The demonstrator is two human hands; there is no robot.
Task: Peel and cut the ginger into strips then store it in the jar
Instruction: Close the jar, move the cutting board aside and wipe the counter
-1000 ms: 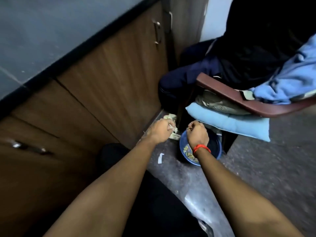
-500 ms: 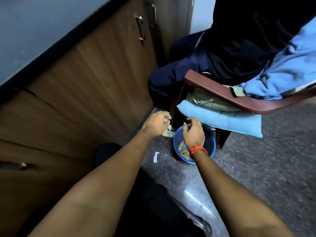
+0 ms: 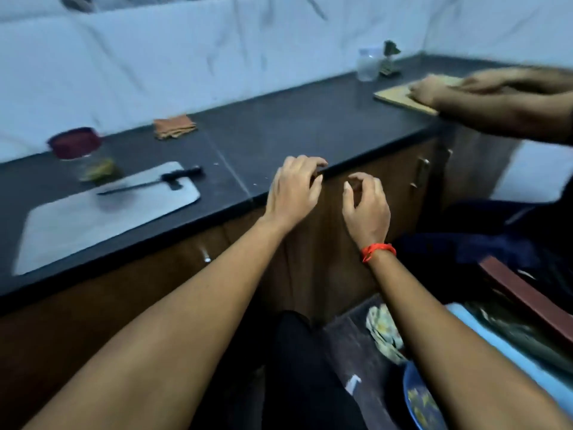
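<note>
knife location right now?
Head view, left side: the knife lies on the grey cutting board on the black counter, just in front of the maroon-lidded jar, handle pointing right.

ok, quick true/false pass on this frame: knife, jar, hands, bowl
1. Knife lies on the steel board. True.
2. Right hand holds the knife. False: it holds nothing and is in the air in front of the cabinet.
3. Jar has its lid on. True.
4. Bowl sits on the counter. False: it is on the floor, lower right.
5. Left hand touches the counter edge. True.
</note>
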